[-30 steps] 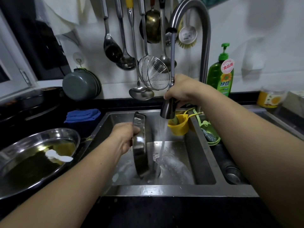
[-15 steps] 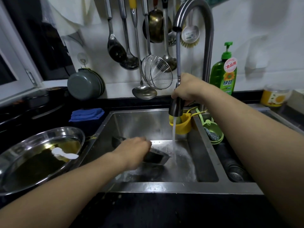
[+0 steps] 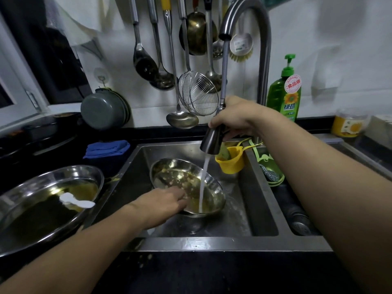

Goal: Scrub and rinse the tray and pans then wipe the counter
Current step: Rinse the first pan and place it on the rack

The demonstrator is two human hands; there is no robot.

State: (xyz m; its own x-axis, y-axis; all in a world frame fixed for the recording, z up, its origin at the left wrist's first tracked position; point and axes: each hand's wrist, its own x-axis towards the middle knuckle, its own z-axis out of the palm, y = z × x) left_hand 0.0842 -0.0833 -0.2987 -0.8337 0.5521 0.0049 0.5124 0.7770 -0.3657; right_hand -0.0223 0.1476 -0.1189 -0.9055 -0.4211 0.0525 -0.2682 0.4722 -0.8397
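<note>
A small oval steel pan [image 3: 180, 179] with food bits and oily residue lies tilted, hollow side up, in the sink [image 3: 239, 221]. My left hand [image 3: 163, 203] grips its near rim. My right hand [image 3: 235, 118] holds the pull-out spray head [image 3: 212, 143] above the pan, and a stream of water falls from it into the pan's right side. On the counter at the left sits a large oval steel tray [image 3: 27, 200] holding greasy liquid and a white plastic spoon [image 3: 76, 201].
A yellow cup [image 3: 232, 161] and a green caddy with a steel scourer [image 3: 269, 172] hang on the sink divider. Green dish soap [image 3: 285, 96] stands behind the tap. A blue cloth [image 3: 107, 148] lies left of the sink. Ladles and a wire skimmer [image 3: 198, 96] hang above.
The pan stood on edge a second ago; my left hand has laid it down hollow side up. The spray head has swung so the water falls into the pan.
</note>
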